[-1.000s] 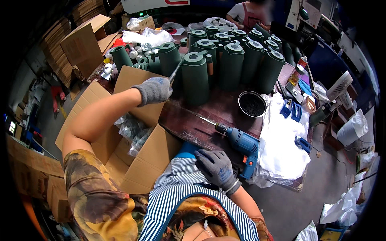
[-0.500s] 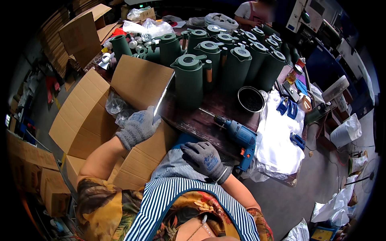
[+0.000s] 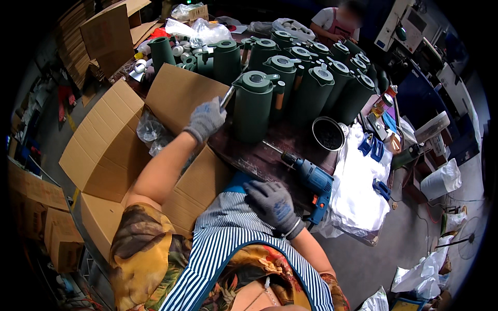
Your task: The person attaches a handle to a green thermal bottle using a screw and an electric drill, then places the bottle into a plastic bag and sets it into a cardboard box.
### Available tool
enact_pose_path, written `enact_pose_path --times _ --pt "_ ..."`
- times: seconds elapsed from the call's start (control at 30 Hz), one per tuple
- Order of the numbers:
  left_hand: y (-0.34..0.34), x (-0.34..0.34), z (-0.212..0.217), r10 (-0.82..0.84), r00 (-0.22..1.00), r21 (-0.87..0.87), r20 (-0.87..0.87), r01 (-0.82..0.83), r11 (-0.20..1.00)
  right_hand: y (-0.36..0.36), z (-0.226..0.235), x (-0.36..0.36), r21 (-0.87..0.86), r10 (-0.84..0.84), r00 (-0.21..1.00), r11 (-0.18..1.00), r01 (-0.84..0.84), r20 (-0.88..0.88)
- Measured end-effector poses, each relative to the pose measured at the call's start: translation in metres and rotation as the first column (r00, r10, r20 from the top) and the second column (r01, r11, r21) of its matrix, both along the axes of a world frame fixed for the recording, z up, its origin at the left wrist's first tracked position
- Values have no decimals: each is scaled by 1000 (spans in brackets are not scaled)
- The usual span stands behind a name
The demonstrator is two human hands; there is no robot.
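Brown cardboard box (image 3: pixel 116 163) gapes left of the left hand (image 3: pixel 206 119), clamped, I see, round a silvery rod (image 3: pixel 227 97); just right, the nearest green jug (image 3: pixel 252 111) looks lidded already, the box not yet closed; the right hand (image 3: pixel 276 207) lies empty, fingers loosely apart.

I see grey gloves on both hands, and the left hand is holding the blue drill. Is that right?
Not quite: the left hand isn't holding the blue drill. It's holding a thin, shiny metal tool; the drill lies on the table. The head view shows it. The rest is right.
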State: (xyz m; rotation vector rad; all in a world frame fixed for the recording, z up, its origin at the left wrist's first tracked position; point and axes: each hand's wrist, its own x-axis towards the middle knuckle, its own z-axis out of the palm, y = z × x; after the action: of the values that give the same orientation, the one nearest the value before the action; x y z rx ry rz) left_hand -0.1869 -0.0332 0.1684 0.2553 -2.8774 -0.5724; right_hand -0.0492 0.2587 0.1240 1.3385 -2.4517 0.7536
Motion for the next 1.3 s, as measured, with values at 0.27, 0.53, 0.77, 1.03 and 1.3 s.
enact_pose_path --times 0.27,0.53,0.77,1.03,1.3 --pt "-2 -11 -73 33 989 134 -146 -13 991 -3 53 -37 -193 -56 997 980 45 -50" --pt "26 -57 -99 101 983 209 -155 -67 976 -17 22 -12 -60 73 995 996 -69 67" --pt "25 -66 -90 -49 988 247 -145 84 965 0 -7 5 -81 -17 977 996 35 215" --pt "31 -70 -158 50 958 -205 -282 -111 973 1 -7 7 -99 -20 980 994 41 199" --pt "24 -50 -176 81 997 -498 -2 -71 864 54 -5 25 -55 -248 946 963 264 211"
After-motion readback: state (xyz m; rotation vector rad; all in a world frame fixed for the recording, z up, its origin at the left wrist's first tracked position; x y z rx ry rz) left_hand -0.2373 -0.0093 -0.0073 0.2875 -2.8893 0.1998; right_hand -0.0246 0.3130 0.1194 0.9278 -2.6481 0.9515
